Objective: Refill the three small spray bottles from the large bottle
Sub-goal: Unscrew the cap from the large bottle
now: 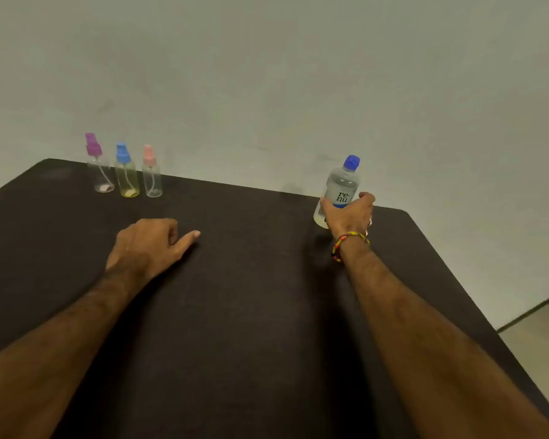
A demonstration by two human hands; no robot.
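Three small spray bottles stood upright in a close row at the table's far edge, well away to the left of the grip: a purple-capped spray bottle (99, 167), a blue-capped spray bottle (126, 172) and a pink-capped spray bottle (152, 174). All three were clear-walled and appeared almost empty, with only a trace of liquid at the base, most visibly yellowish in the blue-capped one. Spray heads remained fitted on all.

The right hand (349, 213) was wrapped around the lower body of the large bottle (341, 188), thumb on its left side and fingers curled round the right, just below the label. The bottle stood on, or just above, the dark table (251, 312); contact with the surface could not be confirmed. Its blue cap (351, 162), directly above the grip, was still on. A braided wristband (349, 242) sat immediately behind the grip.

The left hand (146, 242) rested on the table, well to the left of the grip, fingers loosely curled with one extended, holding nothing.

Assessment: the large bottle looked nearly full, hence fairly heavy and, being thin clear plastic, liable to flex and spurt if squeezed. A mid-body hold at the label would give better control when pouring. The small bottles looked light and easily tipped; each should be steadied low on the body while its head is unscrewed.
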